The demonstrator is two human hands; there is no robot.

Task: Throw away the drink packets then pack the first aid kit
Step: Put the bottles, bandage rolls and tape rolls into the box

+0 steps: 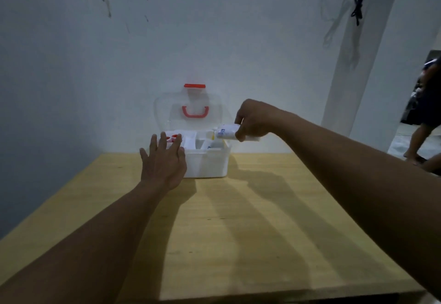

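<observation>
A white first aid kit box (207, 163) stands at the far edge of the wooden table (238, 220), against the wall. Its clear lid (191, 110) with a red handle and red latch is up. Inside, white compartments hold several small items, one with red on it at the left. My right hand (253, 120) is above the box's right side, shut on a white packet with blue print (226, 132). My left hand (164, 160) is at the box's front left corner with fingers spread, holding nothing. No drink packets show.
The wall stands right behind the box. A black cable (358, 1) hangs on the wall at the upper right. Another person's leg (420, 134) shows in a doorway at the far right. The table's front edge runs along the bottom of the view.
</observation>
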